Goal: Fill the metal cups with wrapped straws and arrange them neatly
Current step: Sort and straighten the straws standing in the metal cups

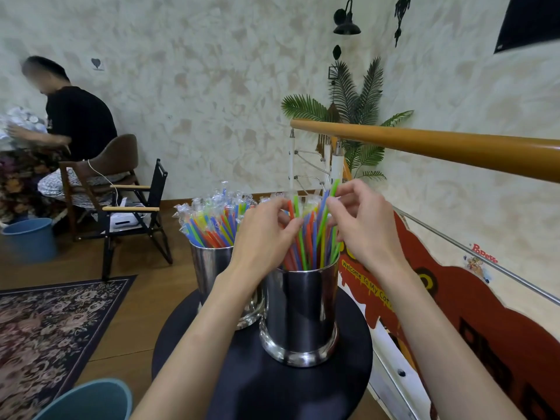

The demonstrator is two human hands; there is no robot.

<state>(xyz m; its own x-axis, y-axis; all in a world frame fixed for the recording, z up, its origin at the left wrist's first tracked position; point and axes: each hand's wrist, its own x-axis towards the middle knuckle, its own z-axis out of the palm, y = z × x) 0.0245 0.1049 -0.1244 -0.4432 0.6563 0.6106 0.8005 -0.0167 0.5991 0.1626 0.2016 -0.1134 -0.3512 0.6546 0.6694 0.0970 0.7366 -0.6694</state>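
On one round table (303, 389), two metal cups (300, 313) hold straws (306, 237), both hands' fingers (291, 225) pinching some.

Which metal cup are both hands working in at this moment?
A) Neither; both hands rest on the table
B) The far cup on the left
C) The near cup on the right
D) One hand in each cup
C. The left hand and the right hand both pinch straws standing in the near cup; the far cup is untouched.
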